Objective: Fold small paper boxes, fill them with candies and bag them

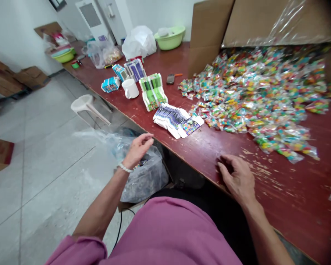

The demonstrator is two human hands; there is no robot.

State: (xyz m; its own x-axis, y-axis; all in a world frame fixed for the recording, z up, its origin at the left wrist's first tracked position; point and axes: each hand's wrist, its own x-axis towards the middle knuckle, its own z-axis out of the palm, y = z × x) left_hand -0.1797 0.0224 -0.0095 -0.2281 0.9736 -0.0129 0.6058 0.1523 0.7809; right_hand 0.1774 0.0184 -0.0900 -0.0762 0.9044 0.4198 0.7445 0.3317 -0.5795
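Observation:
My left hand, with a beaded bracelet on the wrist, hovers over a box lined with a clear plastic bag beside the table. Its fingers are loosely bent, and nothing shows in them. At the table's front edge my right hand is empty, thumb and fingers apart. Between the hands and farther back lies a fanned row of flat purple-and-white cartons, the front one angled out. Small clear packets of colourful candy form a big heap to the right.
On the red table stand green cartons, a white mug, blue cartons and a phone. A large cardboard box opens behind the heap. Farther back is a green basin. A white plastic stool stands left.

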